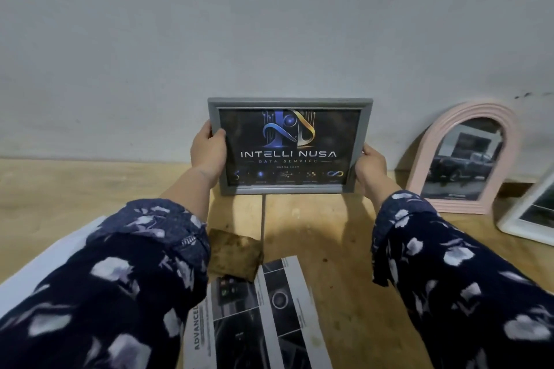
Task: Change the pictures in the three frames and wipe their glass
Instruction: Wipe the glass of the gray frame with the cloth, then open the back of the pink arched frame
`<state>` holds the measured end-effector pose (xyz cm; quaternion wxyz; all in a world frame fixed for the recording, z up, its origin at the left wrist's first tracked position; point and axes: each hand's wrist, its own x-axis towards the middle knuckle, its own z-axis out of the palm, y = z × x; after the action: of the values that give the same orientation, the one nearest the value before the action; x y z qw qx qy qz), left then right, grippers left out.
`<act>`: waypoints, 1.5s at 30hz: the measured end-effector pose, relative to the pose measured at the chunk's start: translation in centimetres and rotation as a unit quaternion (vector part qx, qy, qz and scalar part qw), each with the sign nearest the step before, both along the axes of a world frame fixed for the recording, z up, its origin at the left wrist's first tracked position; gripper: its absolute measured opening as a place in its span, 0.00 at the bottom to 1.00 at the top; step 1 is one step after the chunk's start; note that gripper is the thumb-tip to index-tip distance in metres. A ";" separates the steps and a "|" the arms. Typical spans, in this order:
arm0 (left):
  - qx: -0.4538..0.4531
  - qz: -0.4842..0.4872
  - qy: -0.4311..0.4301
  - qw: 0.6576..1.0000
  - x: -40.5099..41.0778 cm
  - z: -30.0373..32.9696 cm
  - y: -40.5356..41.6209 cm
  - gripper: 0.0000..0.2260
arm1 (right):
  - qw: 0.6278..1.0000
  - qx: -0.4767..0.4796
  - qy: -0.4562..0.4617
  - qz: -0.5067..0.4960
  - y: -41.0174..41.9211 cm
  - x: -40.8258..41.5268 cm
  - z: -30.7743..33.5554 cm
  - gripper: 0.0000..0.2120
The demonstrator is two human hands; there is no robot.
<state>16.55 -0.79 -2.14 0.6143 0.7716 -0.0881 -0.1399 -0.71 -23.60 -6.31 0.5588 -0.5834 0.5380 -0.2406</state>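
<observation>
A grey rectangular frame (pixel 289 145) with a dark "INTELLI NUSA" picture stands upright, facing me, just above the wooden table near the wall. My left hand (pixel 207 150) grips its left side, thumb on the front. My right hand (pixel 371 164) grips its lower right side. A pink arched frame (pixel 463 156) with a car photo leans on the wall at the right. A white frame (pixel 530 213) lies at the far right edge, partly cut off. A brown cloth (pixel 235 255) lies on the table below the grey frame.
Printed black-and-white sheets (pixel 260 317) lie at the table's near edge. A white sheet (pixel 45 263) sits at the left under my sleeve. The grey wall (pixel 269 24) rises directly behind the wooden table (pixel 335 237).
</observation>
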 end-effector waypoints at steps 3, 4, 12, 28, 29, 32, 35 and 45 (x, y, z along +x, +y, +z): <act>0.015 0.006 -0.017 1.000 -0.3 -0.1 -1.1 0.11 | 1.000 -0.018 0.006 0.013 -0.1 0.1 -0.4 0.24; 0.021 0.010 -0.017 1.000 -0.3 -0.2 -1.2 0.12 | 1.000 -0.021 0.008 0.014 -0.1 0.1 -0.5 0.24; 0.171 0.109 -0.141 0.969 -1.6 1.6 -2.4 0.29 | 0.993 -0.057 0.057 0.087 -1.4 -1.6 2.2 0.26; 0.105 -0.170 -0.191 0.961 -19.7 5.9 -21.0 0.21 | 0.976 -0.210 0.060 0.001 -12.0 -17.1 9.5 0.32; 0.100 -0.201 -0.147 0.963 -21.2 5.2 -22.2 0.23 | 0.980 -0.184 0.076 0.003 -13.0 -18.2 8.8 0.35; 0.125 -0.245 -0.044 0.960 -24.7 3.6 -24.6 0.29 | 0.977 -0.115 0.177 0.024 -14.7 -19.8 6.8 0.38; 0.134 -0.245 0.011 0.960 -26.9 2.5 -25.8 0.31 | 0.979 -0.058 0.195 0.022 -16.0 -20.4 5.8 0.37; 0.107 -0.152 0.071 0.980 -28.6 1.7 -25.5 0.31 | 0.985 -0.131 0.106 0.048 -16.3 -22.3 4.9 0.24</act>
<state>-12.04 -26.31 -0.47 0.5047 0.7984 -0.1455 -0.2945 -23.01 -39.91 -1.44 0.4281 -0.6989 0.5294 -0.2192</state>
